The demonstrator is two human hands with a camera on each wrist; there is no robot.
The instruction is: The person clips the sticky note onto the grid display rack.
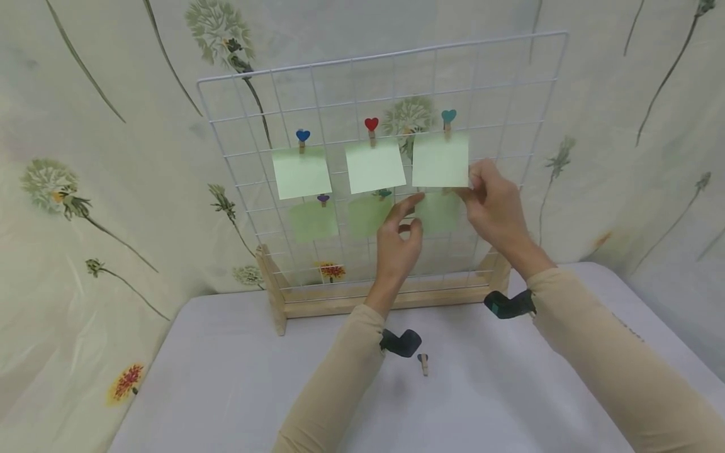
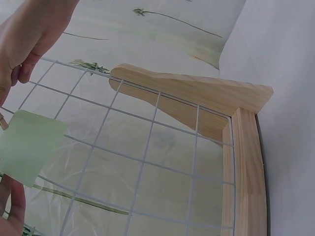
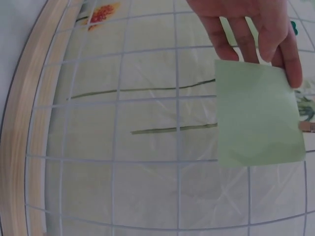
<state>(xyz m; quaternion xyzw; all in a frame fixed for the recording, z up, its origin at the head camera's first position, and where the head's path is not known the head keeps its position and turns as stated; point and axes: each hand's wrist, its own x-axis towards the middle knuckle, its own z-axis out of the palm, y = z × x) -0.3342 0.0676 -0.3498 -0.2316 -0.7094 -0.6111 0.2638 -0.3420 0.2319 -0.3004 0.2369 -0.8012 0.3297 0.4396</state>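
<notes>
My left hand (image 1: 399, 242) is at the left edge of the lower right green sticky note (image 1: 438, 212), its index finger reaching to the upper corner and its thumb lower down. Extended left fingers (image 3: 294, 69) touch the edge of that note. My right hand (image 1: 495, 204) is bent at the note's top, beside the upper right note (image 1: 440, 160), which hides its fingertips in the head view. There it pinches a wooden clothespin (image 2: 3, 122), which grips the note's top edge.
A white wire grid (image 1: 512, 119) stands on a wooden base (image 1: 391, 301). Other green notes (image 1: 375, 165) hang from it by heart-topped clothespins (image 1: 371, 126). Another clothespin (image 1: 424, 365) lies on the white tabletop (image 1: 238, 377). A floral backdrop (image 1: 136, 113) is behind the grid.
</notes>
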